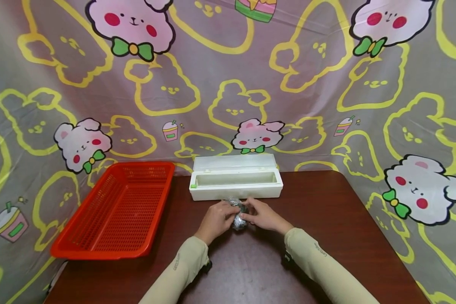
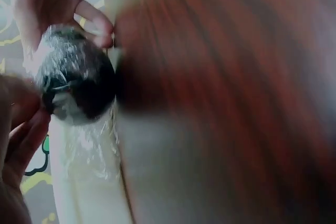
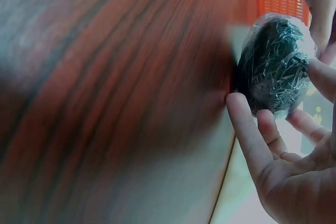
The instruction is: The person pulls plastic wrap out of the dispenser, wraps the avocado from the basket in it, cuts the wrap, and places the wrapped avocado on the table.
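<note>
A dark rounded object wrapped in clear cling film [image 1: 239,216] [image 2: 73,77] [image 3: 275,65] is held between both hands just above the brown table [image 1: 327,236]. My left hand [image 1: 217,219] grips its left side, fingers curled against the film. On the other side my right hand [image 1: 261,216] holds it with its fingertips [image 3: 237,103]. Directly behind the hands sits a white cling-film dispenser box [image 1: 235,182] with its lid open.
A red plastic mesh basket [image 1: 118,211] stands at the left of the table, partly over the edge. A cartoon-print cloth [image 1: 228,84] hangs behind and at both sides. Bare tabletop lies to the right and near the front edge.
</note>
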The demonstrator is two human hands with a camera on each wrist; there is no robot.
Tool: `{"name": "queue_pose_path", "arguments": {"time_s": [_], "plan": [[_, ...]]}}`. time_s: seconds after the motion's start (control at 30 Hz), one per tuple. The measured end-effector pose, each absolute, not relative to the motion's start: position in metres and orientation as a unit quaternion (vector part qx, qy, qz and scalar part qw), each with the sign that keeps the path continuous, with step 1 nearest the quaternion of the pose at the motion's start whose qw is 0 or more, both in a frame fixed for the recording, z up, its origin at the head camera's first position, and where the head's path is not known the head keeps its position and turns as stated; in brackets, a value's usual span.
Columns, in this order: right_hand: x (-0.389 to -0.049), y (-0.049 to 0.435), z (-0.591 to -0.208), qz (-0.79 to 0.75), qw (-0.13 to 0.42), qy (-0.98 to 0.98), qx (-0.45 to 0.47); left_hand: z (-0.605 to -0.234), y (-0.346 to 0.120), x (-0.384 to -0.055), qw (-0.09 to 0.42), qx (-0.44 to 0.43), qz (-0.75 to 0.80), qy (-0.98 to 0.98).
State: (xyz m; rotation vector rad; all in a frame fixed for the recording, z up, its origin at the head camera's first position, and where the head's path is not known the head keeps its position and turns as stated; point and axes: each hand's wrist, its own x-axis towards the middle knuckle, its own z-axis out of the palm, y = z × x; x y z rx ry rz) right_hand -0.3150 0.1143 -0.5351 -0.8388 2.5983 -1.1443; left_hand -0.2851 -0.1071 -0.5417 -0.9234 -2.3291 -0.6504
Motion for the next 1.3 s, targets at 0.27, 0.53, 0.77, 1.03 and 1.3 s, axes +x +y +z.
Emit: {"name": "queue_pose_path", "arguments": {"time_s": [0.27,0.53,0.77,1.03,1.3], "plan": [[-0.317,0.117,-0.536,-0.386,0.112,0.871,-0.281,-0.536,-0.118,-0.284,0.163,-0.343,-0.259,-0.888],[-0.318,0.118,-0.536,-0.419,0.143,0.856,-0.268,-0.54,-0.119,-0.286,0.147,-0.334,-0.247,-0.898],[-0.319,0.118,-0.538,-0.466,0.184,0.834,-0.231,-0.544,-0.121,-0.285,0.141,-0.32,-0.278,-0.895],[-0.32,0.118,-0.538,-0.482,0.181,0.827,-0.226,-0.546,-0.121,-0.289,0.094,-0.245,-0.396,-0.88],[-0.319,0.117,-0.542,-0.519,0.191,0.802,-0.225,-0.548,-0.111,-0.29,0.022,-0.072,-0.555,-0.828]]}}
